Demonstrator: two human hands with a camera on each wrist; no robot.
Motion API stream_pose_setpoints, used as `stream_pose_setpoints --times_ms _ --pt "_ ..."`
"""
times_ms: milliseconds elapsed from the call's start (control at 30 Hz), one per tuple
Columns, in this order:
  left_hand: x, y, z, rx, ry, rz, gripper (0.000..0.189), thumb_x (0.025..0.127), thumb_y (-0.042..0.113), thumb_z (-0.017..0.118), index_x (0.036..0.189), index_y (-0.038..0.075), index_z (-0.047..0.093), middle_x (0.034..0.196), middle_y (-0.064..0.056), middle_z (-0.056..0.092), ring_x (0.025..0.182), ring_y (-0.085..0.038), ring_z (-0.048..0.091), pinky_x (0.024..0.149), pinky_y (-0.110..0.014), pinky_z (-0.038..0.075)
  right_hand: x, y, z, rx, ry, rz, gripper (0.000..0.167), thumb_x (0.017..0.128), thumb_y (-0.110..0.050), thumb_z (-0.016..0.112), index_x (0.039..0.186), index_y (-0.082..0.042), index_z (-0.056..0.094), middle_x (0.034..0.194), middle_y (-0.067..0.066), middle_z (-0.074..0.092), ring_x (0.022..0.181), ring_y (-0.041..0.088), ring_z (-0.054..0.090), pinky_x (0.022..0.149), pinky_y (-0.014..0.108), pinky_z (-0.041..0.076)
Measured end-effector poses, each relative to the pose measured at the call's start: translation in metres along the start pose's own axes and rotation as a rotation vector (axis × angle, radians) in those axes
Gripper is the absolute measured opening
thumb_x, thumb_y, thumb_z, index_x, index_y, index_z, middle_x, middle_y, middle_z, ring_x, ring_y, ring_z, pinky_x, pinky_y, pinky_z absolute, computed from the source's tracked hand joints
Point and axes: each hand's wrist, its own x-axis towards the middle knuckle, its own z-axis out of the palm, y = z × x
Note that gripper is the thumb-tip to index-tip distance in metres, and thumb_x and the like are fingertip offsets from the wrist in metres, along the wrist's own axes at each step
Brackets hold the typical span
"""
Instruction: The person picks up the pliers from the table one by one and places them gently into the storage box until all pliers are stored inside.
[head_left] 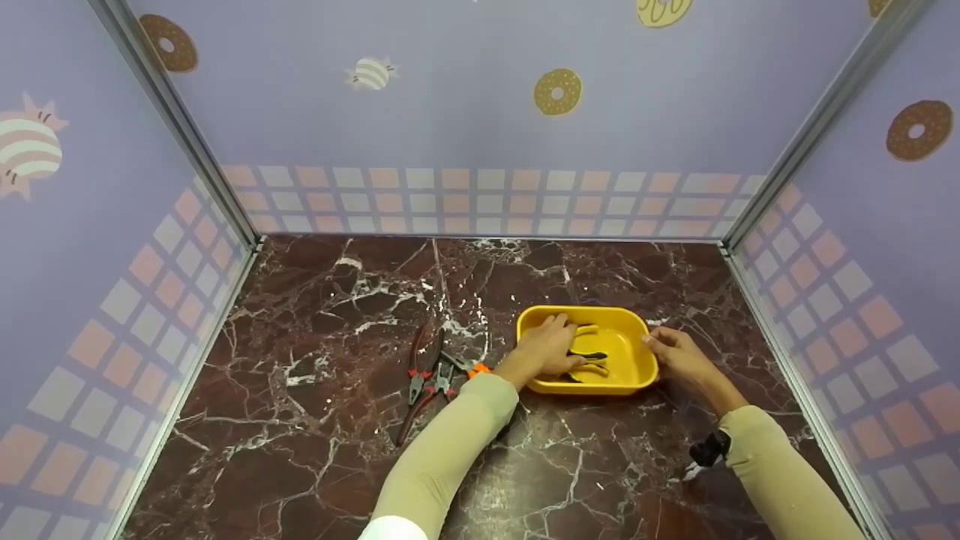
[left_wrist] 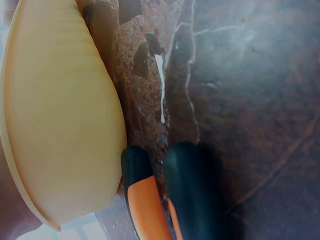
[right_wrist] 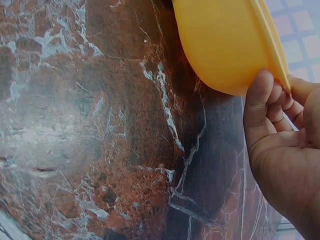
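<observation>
A yellow plastic bin (head_left: 637,367) stands on the marble-patterned table, with pliers (head_left: 592,356) in it whose yellow and black handles show. My left hand (head_left: 547,346) reaches over the bin's left side and lies over the heads of these pliers; its fingertips are hidden. With thumb and fingers my right hand (right_wrist: 287,150) pinches the bin's right rim. Left of the bin, pliers with dark red handles (head_left: 415,384) lie beside smaller red-handled pliers (head_left: 444,375). A tool with orange and black handles (left_wrist: 147,205) is partly covered by the left forearm.
Lilac panels (head_left: 465,127) with metal corner posts (head_left: 817,112) enclose the table (head_left: 262,450) at the back and both sides. A dark band with a small device (head_left: 709,448) sits on the right wrist.
</observation>
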Motion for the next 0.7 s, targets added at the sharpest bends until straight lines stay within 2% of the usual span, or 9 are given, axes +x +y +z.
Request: stream_pose_setpoints --times_ms 267,700 --pt "-0.0019 0.0004 -0.0007 -0.021 0.005 0.009 0.075 0.092 0.065 0.071 0.146 0.015 0.059 0.142 -0.005 0.051 0.128 -0.021 0.051 0.103 -0.034 0.051 0.0002 0.0005 -0.0007 0.014 -0.009 0.002 0.035 0.111 -0.018 0.057 0.115 0.016 0.048 0.079 0.002 0.048 0.064 0.014 0.056 0.052 0.028 0.052" --pt "0.0010 0.0000 0.0018 -0.033 -0.021 -0.008 0.076 0.091 0.066 0.070 0.146 0.015 0.058 0.144 -0.004 0.050 0.130 -0.020 0.049 0.105 -0.033 0.050 0.0010 0.0021 -0.0001 0.037 -0.030 0.012 0.035 0.112 -0.016 0.054 0.116 0.018 0.045 0.078 0.003 0.046 0.063 0.015 0.055 0.053 0.030 0.053"
